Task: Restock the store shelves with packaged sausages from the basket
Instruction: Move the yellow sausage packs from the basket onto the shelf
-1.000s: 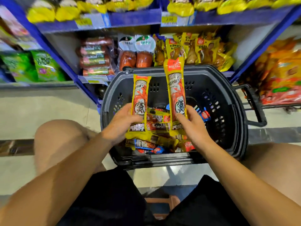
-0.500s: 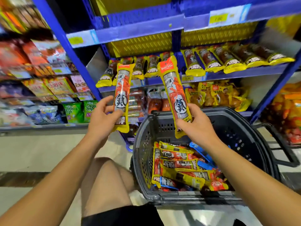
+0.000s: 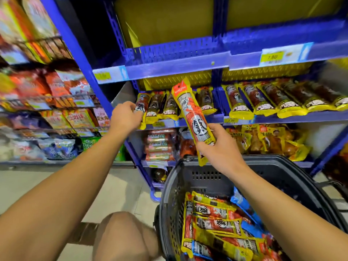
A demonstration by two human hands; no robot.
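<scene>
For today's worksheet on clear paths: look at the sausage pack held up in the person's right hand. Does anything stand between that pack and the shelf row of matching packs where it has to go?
Nothing visible blocks it. The right hand holds the sausage pack in open air just before the shelf row. The left hand, placing its own pack, is off to the left, outside the path.

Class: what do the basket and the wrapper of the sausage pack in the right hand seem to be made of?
Dark grey perforated basket: probably moulded plastic, matte, with regular vent slots. Yellow-and-red sausage pack in the right hand: apparently glossy plastic film, catching highlights.
</scene>
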